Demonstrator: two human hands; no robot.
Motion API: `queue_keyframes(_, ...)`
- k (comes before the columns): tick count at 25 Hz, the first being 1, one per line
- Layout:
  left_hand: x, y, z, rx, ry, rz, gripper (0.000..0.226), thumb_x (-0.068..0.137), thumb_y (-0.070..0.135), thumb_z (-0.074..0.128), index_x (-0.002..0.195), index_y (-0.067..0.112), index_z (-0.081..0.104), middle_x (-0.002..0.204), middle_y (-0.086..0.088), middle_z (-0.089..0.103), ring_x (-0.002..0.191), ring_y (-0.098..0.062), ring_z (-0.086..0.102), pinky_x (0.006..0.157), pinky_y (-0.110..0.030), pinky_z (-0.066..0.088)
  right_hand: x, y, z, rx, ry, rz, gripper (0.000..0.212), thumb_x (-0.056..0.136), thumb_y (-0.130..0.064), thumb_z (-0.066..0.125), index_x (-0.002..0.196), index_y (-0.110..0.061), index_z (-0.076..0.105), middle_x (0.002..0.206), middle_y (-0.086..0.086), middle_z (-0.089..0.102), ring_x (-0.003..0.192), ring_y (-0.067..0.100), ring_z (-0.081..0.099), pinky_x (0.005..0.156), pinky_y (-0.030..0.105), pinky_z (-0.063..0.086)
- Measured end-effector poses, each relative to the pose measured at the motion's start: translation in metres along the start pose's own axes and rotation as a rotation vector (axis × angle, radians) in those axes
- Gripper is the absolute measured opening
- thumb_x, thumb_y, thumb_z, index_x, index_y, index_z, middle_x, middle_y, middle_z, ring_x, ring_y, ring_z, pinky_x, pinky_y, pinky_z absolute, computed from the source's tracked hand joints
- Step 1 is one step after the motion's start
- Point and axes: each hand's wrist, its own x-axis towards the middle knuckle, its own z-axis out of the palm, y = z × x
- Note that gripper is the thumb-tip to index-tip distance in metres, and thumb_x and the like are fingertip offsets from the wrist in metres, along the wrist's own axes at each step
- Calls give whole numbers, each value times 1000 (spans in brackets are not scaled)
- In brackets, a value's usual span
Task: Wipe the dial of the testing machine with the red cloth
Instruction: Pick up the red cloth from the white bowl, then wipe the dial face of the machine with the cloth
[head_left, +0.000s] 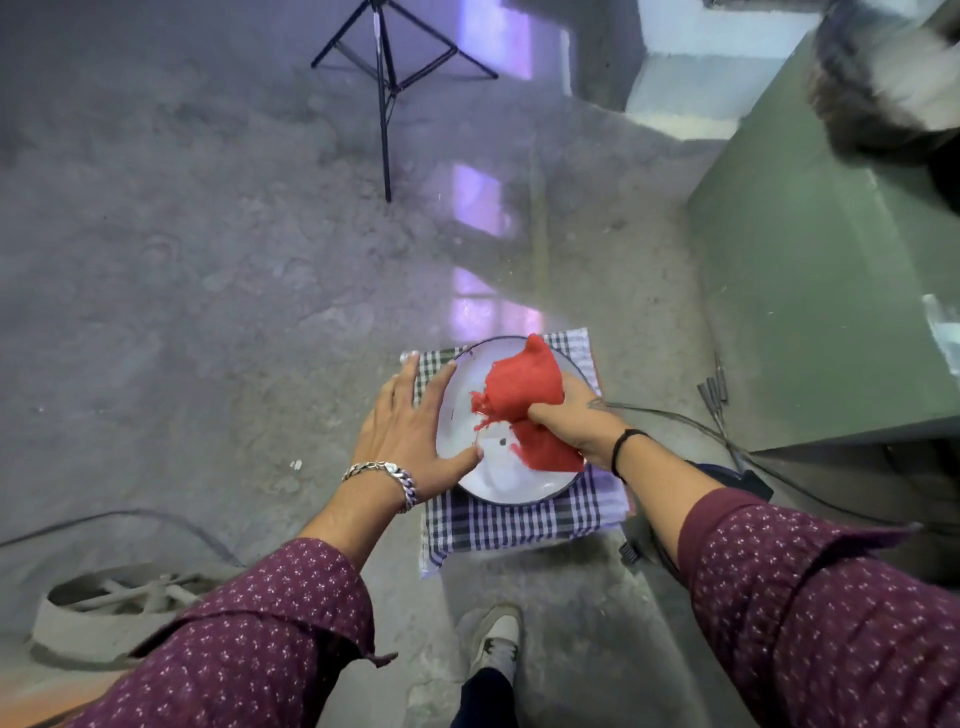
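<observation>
A round white dial (506, 480) with a dark rim and a small centre hole lies flat on a checked cloth (519, 525) on the floor. My right hand (576, 423) is closed on a bunched red cloth (522, 387), pressing it onto the dial's right half. My left hand (415, 431) lies flat with fingers spread on the dial's left edge and the checked cloth; its thumb rests on the white face.
A green machine cabinet (810, 291) stands to the right, with cables (691, 423) trailing from it past the dial. A black tripod (387, 78) stands on the dusty concrete floor ahead. A grey wheel-like part (104, 608) lies at lower left. My shoe (496, 642) is below the cloth.
</observation>
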Motion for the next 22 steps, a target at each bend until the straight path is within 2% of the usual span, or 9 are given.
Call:
queue_keyframes(1, 0, 13, -13, 5, 17, 24, 117, 77, 75, 73, 173, 48, 10, 184, 1, -11, 167, -36, 8, 129, -58, 28, -12, -11, -12, 29, -5, -44, 38, 91, 11, 61, 113, -18, 72, 90, 7, 78, 81, 24, 72, 77, 37, 61)
queue_keyframes(3, -1, 37, -36, 27, 36, 62, 117, 79, 74, 74, 173, 47, 10, 184, 1, -12, 168, -35, 7, 129, -58, 29, -35, -30, -31, 86, -3, -80, 57, 92, 21, 51, 132, -17, 65, 89, 9, 71, 71, 16, 69, 67, 29, 59)
queue_keyframes(4, -3, 51, -48, 32, 55, 86, 117, 79, 74, 74, 173, 47, 10, 184, 1, -12, 167, -35, 7, 129, -57, 29, -48, -39, -44, 129, 10, -85, 59, 92, 24, 49, 134, -15, 63, 87, 9, 69, 66, 11, 67, 61, 26, 58)
queue_keyframes(7, -11, 93, -83, 49, 124, 175, 116, 79, 75, 72, 173, 46, 10, 185, -1, -10, 167, -36, 10, 131, -54, 27, -92, -68, -83, 359, 65, -51, 44, 95, 20, 54, 120, -15, 66, 90, 12, 72, 64, 14, 71, 57, 26, 62)
queue_keyframes(10, -19, 141, -112, 81, 184, 270, 116, 79, 80, 68, 173, 46, 9, 185, -3, -6, 166, -35, 12, 131, -51, 28, -132, -90, -121, 621, 105, -52, 24, 109, 1, 57, 126, -14, 68, 98, 11, 84, 76, 22, 83, 65, 36, 70)
queue_keyframes(12, -28, 183, -131, 109, 222, 349, 117, 79, 82, 66, 174, 45, 8, 185, -5, -2, 165, -37, 15, 132, -50, 27, -164, -99, -157, 644, 172, -111, 26, 113, -2, 54, 135, -11, 65, 106, 13, 84, 80, 22, 83, 68, 37, 71)
queue_keyframes(15, -38, 237, -154, 133, 266, 440, 120, 77, 83, 65, 174, 44, 7, 185, -8, -1, 165, -39, 17, 133, -49, 25, -203, -103, -207, 609, 270, -207, 37, 113, 0, 55, 149, -8, 58, 128, 20, 76, 94, 25, 79, 75, 34, 71)
queue_keyframes(19, -60, 315, -183, 129, 298, 546, 123, 69, 89, 51, 173, 46, 4, 184, -5, -3, 166, -37, 13, 131, -53, 28, -266, -105, -280, 627, 387, -294, 37, 112, 0, 59, 146, -15, 57, 125, 16, 77, 98, 26, 78, 75, 36, 71)
queue_keyframes(22, -84, 382, -197, 136, 325, 647, 122, 67, 90, 45, 173, 46, 4, 184, -3, -3, 166, -34, 12, 129, -53, 31, -324, -102, -332, 636, 483, -346, 35, 111, -1, 61, 140, -21, 61, 123, 14, 80, 94, 25, 82, 72, 39, 71)
